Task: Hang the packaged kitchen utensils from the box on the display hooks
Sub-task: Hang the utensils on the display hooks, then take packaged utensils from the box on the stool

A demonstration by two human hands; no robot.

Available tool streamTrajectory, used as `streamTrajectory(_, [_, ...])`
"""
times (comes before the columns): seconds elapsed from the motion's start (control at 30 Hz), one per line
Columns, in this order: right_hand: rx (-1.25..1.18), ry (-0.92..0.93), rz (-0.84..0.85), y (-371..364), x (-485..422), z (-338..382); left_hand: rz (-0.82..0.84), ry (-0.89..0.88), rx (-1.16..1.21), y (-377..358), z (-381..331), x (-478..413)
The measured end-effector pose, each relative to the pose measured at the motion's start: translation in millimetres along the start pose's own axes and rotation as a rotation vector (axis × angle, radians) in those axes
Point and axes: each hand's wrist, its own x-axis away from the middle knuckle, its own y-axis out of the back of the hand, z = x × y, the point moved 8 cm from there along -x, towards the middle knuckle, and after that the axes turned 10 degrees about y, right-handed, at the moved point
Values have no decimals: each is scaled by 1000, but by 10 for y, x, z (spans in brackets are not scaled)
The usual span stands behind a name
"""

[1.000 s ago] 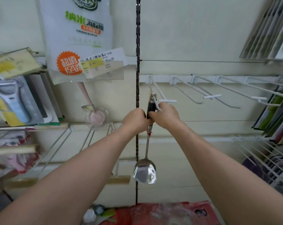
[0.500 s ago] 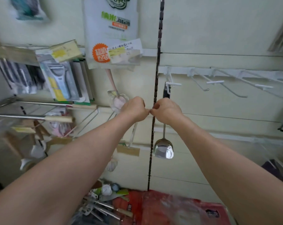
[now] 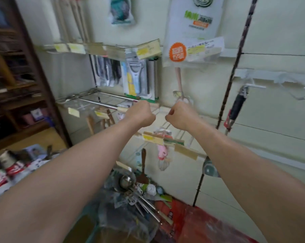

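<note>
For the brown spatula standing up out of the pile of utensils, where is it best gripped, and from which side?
Probably by the handle: the brown spatula stands nearly upright, blade buried in the pile of utensils, with its slim handle sticking up clear. Come from above and lift straight up. Both the left hand and right hand are closed and holding nothing.

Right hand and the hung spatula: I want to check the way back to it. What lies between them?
In the head view, a dark slotted wall rail runs between the right hand and the hung spatula; otherwise pale wall.
</note>
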Motion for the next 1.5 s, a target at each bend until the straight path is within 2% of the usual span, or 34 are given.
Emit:
streamTrajectory(0.47, [-23, 333, 112, -981, -471, 1707, -118, 348, -34, 676, 2067, -15])
streamTrajectory(0.83, [-93, 496, 366, -2222, -838, 3167, -102, 607, -36, 1083, 4020, -82])
streamTrajectory(1.23, [-65, 508, 562, -3755, -1205, 4332, -33, 858, 35, 966, 5913, -37])
streamTrajectory(1.5, [14, 563, 636, -4699, -1356, 4753, 106, 973, 57, 518, 6818, -174])
